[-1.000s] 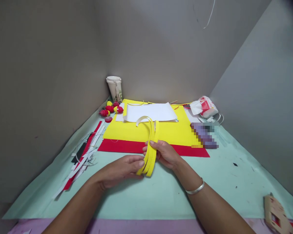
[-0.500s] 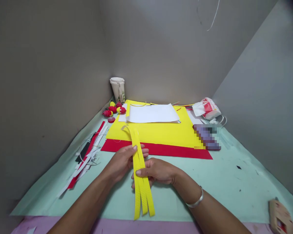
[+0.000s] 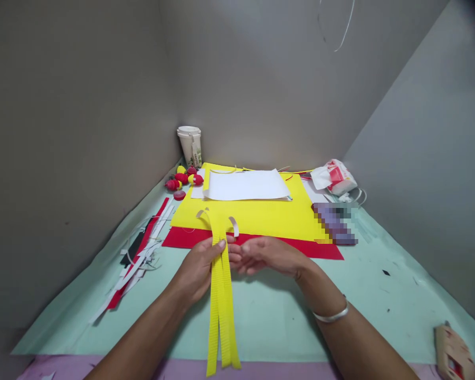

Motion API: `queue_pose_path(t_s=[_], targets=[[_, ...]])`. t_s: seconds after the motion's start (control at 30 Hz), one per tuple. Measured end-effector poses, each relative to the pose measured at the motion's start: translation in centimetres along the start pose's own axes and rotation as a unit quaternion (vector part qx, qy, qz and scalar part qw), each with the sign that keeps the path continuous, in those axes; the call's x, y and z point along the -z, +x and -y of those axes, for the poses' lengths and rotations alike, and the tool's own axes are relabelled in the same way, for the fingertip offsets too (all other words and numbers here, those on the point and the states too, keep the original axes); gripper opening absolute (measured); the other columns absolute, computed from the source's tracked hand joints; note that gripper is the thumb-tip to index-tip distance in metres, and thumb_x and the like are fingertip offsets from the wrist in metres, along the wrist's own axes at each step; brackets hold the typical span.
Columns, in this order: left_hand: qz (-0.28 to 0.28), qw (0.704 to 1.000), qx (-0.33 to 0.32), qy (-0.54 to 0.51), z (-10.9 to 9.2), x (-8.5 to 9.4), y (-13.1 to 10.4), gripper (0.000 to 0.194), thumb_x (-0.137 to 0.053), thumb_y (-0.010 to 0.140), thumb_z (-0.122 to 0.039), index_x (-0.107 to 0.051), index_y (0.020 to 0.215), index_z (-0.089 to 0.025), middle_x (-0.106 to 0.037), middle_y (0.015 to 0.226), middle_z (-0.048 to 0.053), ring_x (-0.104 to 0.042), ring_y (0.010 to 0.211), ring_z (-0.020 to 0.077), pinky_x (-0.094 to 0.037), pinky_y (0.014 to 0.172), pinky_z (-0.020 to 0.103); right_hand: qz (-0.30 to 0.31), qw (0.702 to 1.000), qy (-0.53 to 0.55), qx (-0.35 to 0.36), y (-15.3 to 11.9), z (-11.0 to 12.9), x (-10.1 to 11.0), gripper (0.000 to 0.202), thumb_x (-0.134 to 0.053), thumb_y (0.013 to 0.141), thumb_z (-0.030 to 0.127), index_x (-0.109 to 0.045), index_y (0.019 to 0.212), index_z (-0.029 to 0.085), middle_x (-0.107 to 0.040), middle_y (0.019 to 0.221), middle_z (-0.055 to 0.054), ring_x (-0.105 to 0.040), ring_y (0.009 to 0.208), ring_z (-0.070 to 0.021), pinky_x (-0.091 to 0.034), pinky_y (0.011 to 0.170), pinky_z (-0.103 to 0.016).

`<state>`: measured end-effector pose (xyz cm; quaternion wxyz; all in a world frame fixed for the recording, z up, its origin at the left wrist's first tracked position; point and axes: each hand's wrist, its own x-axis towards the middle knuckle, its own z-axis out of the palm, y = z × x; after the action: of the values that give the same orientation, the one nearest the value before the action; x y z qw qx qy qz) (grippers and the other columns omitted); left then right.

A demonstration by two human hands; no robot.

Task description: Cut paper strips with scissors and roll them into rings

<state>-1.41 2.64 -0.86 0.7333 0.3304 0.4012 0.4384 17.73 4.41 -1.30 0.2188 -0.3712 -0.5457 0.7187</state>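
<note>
A bundle of yellow corrugated paper strips (image 3: 220, 295) hangs down the middle of the view, its upper ends curling apart to either side. My left hand (image 3: 201, 264) grips the bundle near its upper part, thumb on top and fingers behind. Just right of the strips is my right hand (image 3: 271, 256), its fingers loosely bent and apart, close to the left fingertips. I see nothing held in it; a silver bangle is on that wrist. Beyond the hands lie a red sheet (image 3: 301, 250) and a yellow sheet (image 3: 253, 216) on the pale green table cover (image 3: 277, 316).
White paper (image 3: 247, 184) lies on the yellow sheet. Cut strips in red, white and black (image 3: 142, 253) are piled at left. Behind them are red-and-yellow paper pieces (image 3: 182, 178) and a cup (image 3: 190, 145). At right are a pixelated phone (image 3: 334, 224), a tissue pack (image 3: 340, 177) and a beige tool (image 3: 455, 351).
My right hand has let go of the strips' lower part and moved up and right. The strips hang straighter, and another curled end now shows at the top right of the bundle.
</note>
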Motion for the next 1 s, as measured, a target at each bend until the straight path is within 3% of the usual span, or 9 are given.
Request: queue_pose_path(t_s=[0.13,0.3,0.57,0.77,1.0], targets=[[0.073,0.994,0.073,0.04,1.3,-0.6,-0.4,0.018,-0.062,0.084,-0.023,-0.062,0.094,-0.009,-0.072,0.085,0.014,-0.069,0.07,0.0196,-0.055,0.072,0.034,-0.106,0.991,0.041,0.066,0.6,-0.2,0.2,0.047,-0.058,0.083,0.058,-0.069,0.096,0.014,-0.069,0.089,-0.008,-0.064,0.08,-0.0165,-0.05,0.076,-0.029],[0.11,0.982,0.148,0.051,3.2,-1.2,-0.7,0.022,-0.065,0.082,-0.029,-0.06,0.089,-0.009,-0.071,0.087,0.017,-0.069,0.072,0.0218,-0.053,0.079,0.042,-0.194,0.972,0.107,0.076,2.0,-1.8,-0.5,0.04,-0.073,0.074,0.046,-0.069,0.092,0.011,-0.07,0.086,-0.011,-0.064,0.078,-0.0198,-0.051,0.075,-0.032],[0.104,0.985,0.136,-0.006,3.4,-1.3,-0.3,0.028,-0.058,0.087,-0.036,-0.059,0.097,-0.01,-0.07,0.098,0.02,-0.069,0.086,0.0256,-0.051,0.085,0.043,-0.218,0.971,0.065,0.075,2.2,-2.6,-0.3,0.032,-0.069,0.077,0.042,-0.071,0.089,0.012,-0.069,0.079,-0.008,-0.062,0.068,-0.0165,-0.049,0.068,-0.03],[0.075,0.985,0.151,-0.032,3.6,-1.6,-0.3,0.021,-0.057,0.088,-0.028,-0.058,0.098,-0.01,-0.071,0.096,0.02,-0.07,0.087,0.0267,-0.051,0.084,0.041,-0.22,0.972,0.049,0.069,2.4,-2.7,-0.5,0.032,-0.068,0.077,0.043,-0.071,0.087,0.014,-0.07,0.08,-0.008,-0.061,0.065,-0.0149,-0.048,0.064,-0.028],[0.055,0.987,0.147,-0.033,3.6,-1.5,-0.3,0.026,-0.062,0.084,-0.029,-0.06,0.101,-0.009,-0.072,0.094,0.02,-0.07,0.087,0.0286,-0.054,0.079,0.041,-0.222,0.971,0.046,0.077,2.3,-2.7,-0.5,0.034,-0.067,0.077,0.046,-0.07,0.087,0.013,-0.07,0.079,-0.008,-0.061,0.063,-0.0147,-0.048,0.061,-0.027]])
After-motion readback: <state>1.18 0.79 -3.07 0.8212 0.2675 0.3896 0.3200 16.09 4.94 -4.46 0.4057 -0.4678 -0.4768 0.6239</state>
